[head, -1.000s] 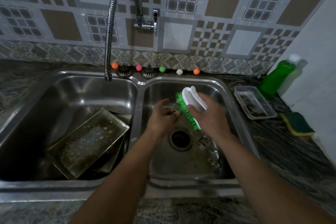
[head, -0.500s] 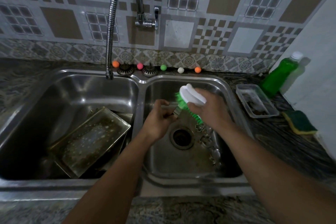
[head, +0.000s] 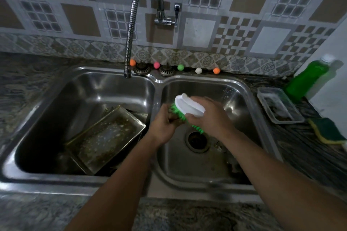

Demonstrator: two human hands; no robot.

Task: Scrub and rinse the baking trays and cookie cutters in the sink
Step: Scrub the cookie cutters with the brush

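Over the right basin (head: 242, 88) of a steel double sink, my right hand (head: 212, 116) grips a scrub brush (head: 187, 107) with a white handle and green bristles. My left hand (head: 163, 124) is curled round a small metal cookie cutter, almost wholly hidden by my fingers, and the bristles press against it. More cookie cutters (head: 225, 148) lie on the basin floor right of the drain (head: 197, 139), partly under my right forearm. A dirty, soapy baking tray (head: 105, 139) leans tilted in the left basin (head: 62, 103), with another tray partly hidden under it.
A flexible faucet hose (head: 131, 24) hangs with its tip over the left basin's back edge; no water shows. On the right counter stand a green soap bottle (head: 306, 78), a clear plastic container (head: 279, 107) and a green-yellow sponge (head: 326, 131). Small coloured balls (head: 180, 67) line the sink's back ledge.
The brush has slid left and down over the cutter in my left hand, and both hands sit closer together. The trays have not moved.
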